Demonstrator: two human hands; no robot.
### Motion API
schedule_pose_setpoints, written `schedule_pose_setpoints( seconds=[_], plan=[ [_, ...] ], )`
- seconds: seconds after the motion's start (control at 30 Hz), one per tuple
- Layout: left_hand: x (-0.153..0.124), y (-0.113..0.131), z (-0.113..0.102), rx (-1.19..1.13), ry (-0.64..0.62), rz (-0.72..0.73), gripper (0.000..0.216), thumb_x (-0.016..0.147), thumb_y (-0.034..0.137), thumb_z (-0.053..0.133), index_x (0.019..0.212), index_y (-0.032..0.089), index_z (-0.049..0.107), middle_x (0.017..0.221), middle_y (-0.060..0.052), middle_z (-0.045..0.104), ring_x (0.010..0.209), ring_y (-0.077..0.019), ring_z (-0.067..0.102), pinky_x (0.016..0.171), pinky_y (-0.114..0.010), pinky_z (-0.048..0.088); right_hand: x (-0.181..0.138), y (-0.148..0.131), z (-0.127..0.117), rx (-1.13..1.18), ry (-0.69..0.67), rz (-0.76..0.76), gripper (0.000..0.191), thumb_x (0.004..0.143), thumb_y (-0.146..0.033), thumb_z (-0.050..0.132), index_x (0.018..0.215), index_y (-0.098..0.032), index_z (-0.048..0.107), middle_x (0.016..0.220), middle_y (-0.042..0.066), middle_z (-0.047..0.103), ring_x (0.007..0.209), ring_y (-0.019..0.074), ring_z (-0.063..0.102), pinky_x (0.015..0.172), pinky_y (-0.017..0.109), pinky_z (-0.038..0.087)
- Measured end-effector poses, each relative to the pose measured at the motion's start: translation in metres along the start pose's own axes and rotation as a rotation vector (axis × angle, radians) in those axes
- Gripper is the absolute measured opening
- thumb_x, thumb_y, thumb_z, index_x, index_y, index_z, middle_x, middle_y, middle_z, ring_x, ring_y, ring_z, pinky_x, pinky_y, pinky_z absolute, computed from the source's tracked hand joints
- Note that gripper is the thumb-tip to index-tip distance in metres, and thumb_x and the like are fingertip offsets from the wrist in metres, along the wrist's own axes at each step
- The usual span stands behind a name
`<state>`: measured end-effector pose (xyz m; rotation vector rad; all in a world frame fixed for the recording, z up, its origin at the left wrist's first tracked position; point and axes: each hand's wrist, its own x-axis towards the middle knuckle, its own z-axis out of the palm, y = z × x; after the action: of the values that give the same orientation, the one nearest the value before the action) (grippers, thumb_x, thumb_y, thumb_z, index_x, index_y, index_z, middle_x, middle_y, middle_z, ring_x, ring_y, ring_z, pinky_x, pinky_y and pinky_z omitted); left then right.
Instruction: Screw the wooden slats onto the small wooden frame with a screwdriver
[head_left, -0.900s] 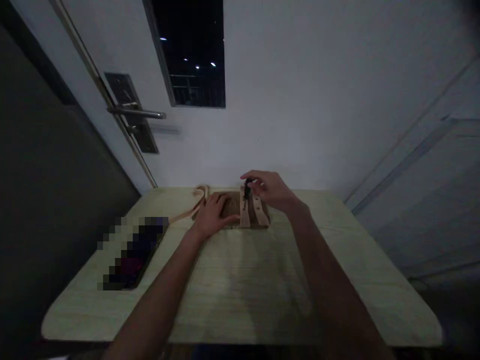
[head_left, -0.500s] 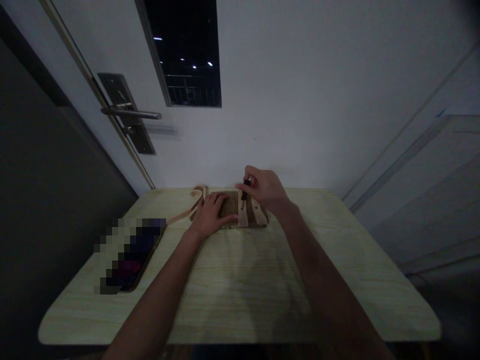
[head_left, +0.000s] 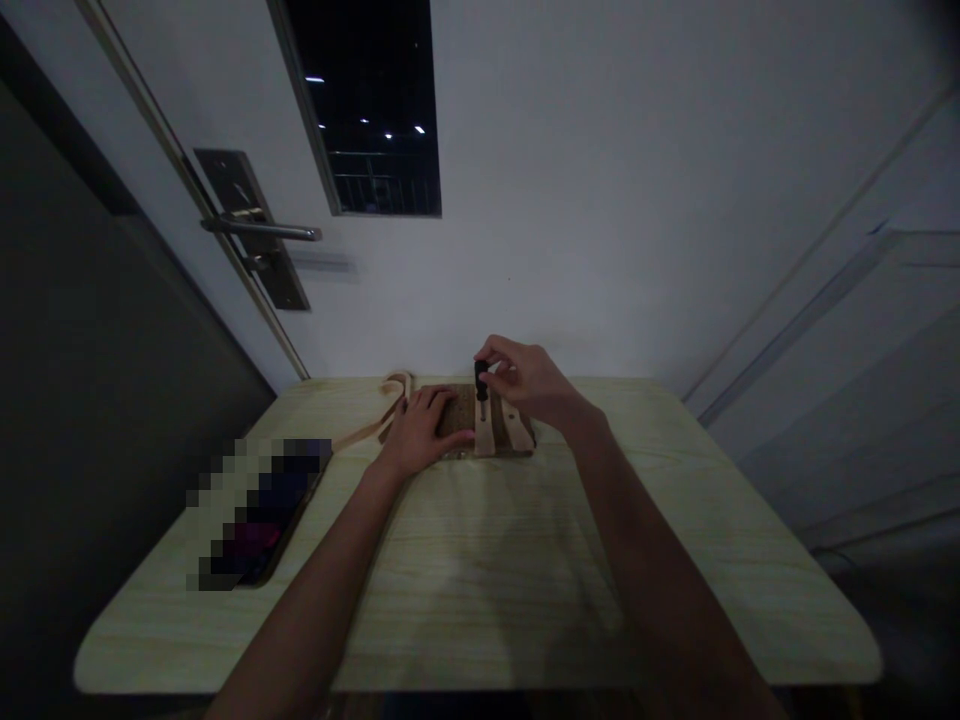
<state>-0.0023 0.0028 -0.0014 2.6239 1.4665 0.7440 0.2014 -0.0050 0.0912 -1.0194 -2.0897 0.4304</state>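
In the head view, the left hand (head_left: 415,434) lies flat on the brown board (head_left: 460,408), fingers spread and closed on nothing, the thumb reaching to the edge of the middle strip (head_left: 484,436). Resting there, it probably keeps the board from sliding or turning on the table (head_left: 465,600). The board sits near the table's far edge, in front of the door (head_left: 600,200).

The right hand (head_left: 529,380) pinches the black handle of a driver (head_left: 481,380) between thumb and fingers. The driver stands nearly upright over the middle strip, its thin shaft pointing down, likely so that it meets the strip squarely. A second strip (head_left: 517,428), with a dark spot or hole in it, crosses the board's right end. At the left end a pale strap (head_left: 400,384) curls up and a length of it runs toward the phone (head_left: 296,500), which lies clear of both hands.

The left hand covers much of the board's left part, so how the strap joins it cannot be told. The driver's tip is too small and dim to show what it touches. Right-hand fingers hide one another, and part of the phone is masked by blocks. Both forearms run out of the bottom of the picture.
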Motion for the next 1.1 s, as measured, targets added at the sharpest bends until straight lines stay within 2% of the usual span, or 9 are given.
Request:
schedule_pose_setpoints(
  seconds=[0.13,0.37,0.53,0.7,0.87,0.97,1.1],
  plan=[
    [0.0004,0.0019,-0.0014,0.002,-0.013,-0.009,0.067,0.078,0.066,0.053,0.125,0.019,0.047,0.128,-0.011,0.050,0.120,-0.0316,0.044,0.101,-0.053,0.034,0.0016,-0.0017,0.0023,-0.010,-0.018,0.008,0.033,0.079,-0.013,0.053,0.110,-0.019,0.063,0.083,0.002,0.067,0.059,0.0100,0.055,0.060,0.024,0.043],
    [-0.0002,0.0026,-0.0022,0.003,-0.020,-0.010,0.066,0.078,0.065,0.053,0.125,0.019,0.047,0.129,-0.012,0.050,0.120,-0.0317,0.044,0.102,-0.052,0.033,0.0047,0.0064,0.0042,-0.117,0.032,-0.010,0.029,0.080,-0.012,0.052,0.105,-0.016,0.065,0.087,0.005,0.069,0.062,0.0112,0.056,0.065,0.026,0.044],
    [-0.0004,0.0028,-0.0021,-0.003,-0.017,-0.012,0.065,0.078,0.064,0.054,0.124,0.018,0.047,0.128,-0.012,0.050,0.120,-0.0311,0.044,0.103,-0.052,0.033,0.0039,0.0027,0.0040,-0.126,0.050,0.049,0.013,0.075,-0.026,0.066,0.084,-0.016,0.063,0.067,0.001,0.062,0.060,0.0109,0.054,0.061,0.024,0.040],
    [-0.0007,0.0044,-0.0036,-0.019,-0.012,-0.009,0.066,0.078,0.065,0.054,0.125,0.019,0.047,0.130,-0.012,0.049,0.121,-0.0310,0.044,0.103,-0.052,0.032,0.0028,0.0016,0.0090,-0.161,0.060,0.001,0.014,0.079,-0.027,0.061,0.090,-0.018,0.057,0.059,-0.005,0.051,0.056,0.0094,0.047,0.057,0.023,0.035],
    [-0.0010,0.0048,-0.0046,-0.027,-0.007,-0.010,0.064,0.077,0.064,0.055,0.123,0.020,0.048,0.128,-0.011,0.050,0.120,-0.0314,0.044,0.102,-0.053,0.032,0.0022,0.0008,0.0056,-0.144,-0.009,-0.019,0.015,0.084,-0.031,0.057,0.090,-0.018,0.060,0.064,-0.002,0.056,0.059,0.0104,0.050,0.059,0.024,0.036],
    [-0.0008,0.0038,-0.0033,-0.031,0.001,-0.006,0.064,0.077,0.064,0.055,0.123,0.020,0.048,0.128,-0.011,0.051,0.119,-0.0313,0.045,0.102,-0.053,0.033,0.0014,0.0019,0.0019,-0.205,-0.043,-0.031,0.014,0.087,-0.028,0.055,0.088,-0.017,0.063,0.077,0.003,0.065,0.070,0.0131,0.055,0.067,0.026,0.040],
    [-0.0005,0.0033,-0.0017,-0.008,-0.008,-0.013,0.066,0.078,0.065,0.053,0.125,0.019,0.047,0.129,-0.012,0.050,0.120,-0.0314,0.044,0.102,-0.052,0.033,-0.0001,0.0058,0.0004,-0.244,0.011,-0.015,0.024,0.089,-0.022,0.049,0.106,-0.016,0.065,0.100,0.010,0.068,0.090,0.0170,0.060,0.084,0.031,0.042]
  ],
)
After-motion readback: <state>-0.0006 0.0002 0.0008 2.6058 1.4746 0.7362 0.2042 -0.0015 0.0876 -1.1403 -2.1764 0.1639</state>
